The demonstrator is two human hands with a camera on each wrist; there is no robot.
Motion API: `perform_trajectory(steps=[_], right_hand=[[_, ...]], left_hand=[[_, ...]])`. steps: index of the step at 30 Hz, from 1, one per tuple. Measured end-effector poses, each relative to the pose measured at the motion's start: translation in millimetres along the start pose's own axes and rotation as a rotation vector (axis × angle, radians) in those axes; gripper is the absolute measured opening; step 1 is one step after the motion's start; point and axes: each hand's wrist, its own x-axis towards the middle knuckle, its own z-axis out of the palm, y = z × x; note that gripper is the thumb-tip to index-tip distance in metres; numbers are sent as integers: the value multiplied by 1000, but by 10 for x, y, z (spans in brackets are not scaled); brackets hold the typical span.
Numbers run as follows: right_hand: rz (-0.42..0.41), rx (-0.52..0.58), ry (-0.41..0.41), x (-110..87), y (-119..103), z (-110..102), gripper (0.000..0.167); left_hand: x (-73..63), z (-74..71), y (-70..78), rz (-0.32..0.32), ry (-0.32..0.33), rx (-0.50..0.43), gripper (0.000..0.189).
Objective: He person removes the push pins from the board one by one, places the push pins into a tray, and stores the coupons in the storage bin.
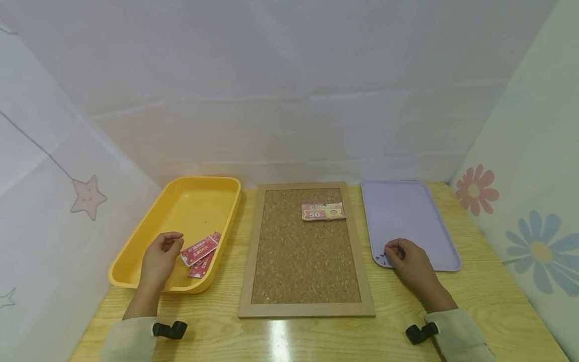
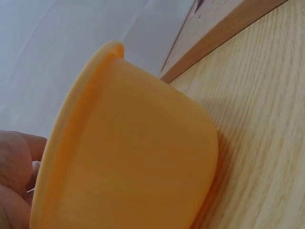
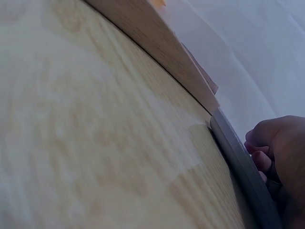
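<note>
In the head view my left hand (image 1: 159, 259) hovers inside the yellow tray (image 1: 231, 221), fingers loosely bent. The left end of a red printed coupon (image 1: 200, 250) lies right beside the thumb. Under it rests a second red coupon (image 1: 199, 270), partly hidden. On the right, my right hand (image 1: 410, 264) reaches into the near left corner of the lilac tray (image 1: 409, 213), thumb and fingertips together. Small dark pieces (image 1: 381, 259) lie by those fingertips. I cannot tell whether the right fingers pinch one. In the left wrist view the tray's wall (image 2: 138, 143) partly hides my left hand (image 2: 16, 176).
A cork board (image 1: 307, 261) with a wooden frame (image 1: 307, 309) lies between the trays. Near its upper right is a pink-and-yellow coupon (image 1: 323, 212) marked 50, a dark spot at its top edge. A pale sheet wall (image 1: 289, 125) stands behind the wooden table (image 1: 325, 339).
</note>
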Motion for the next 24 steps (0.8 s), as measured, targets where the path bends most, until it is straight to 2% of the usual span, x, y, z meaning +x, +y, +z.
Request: perform_trajectory(steps=[5,9,16,24], right_hand=[[-12,3,7,8,-18,-9,18],[-24,6,16,13,-50,-16,16],[-73,31,22,55,-152,-19,14],[-159,53,23,272,-400,29,18]], left_hand=[[1,-20,73,5,34,27,40],[-5,-13,202,27,35,52,40],[-66,105,543,151,-40,50,39],[-114,375,917,291,-145,12,39]])
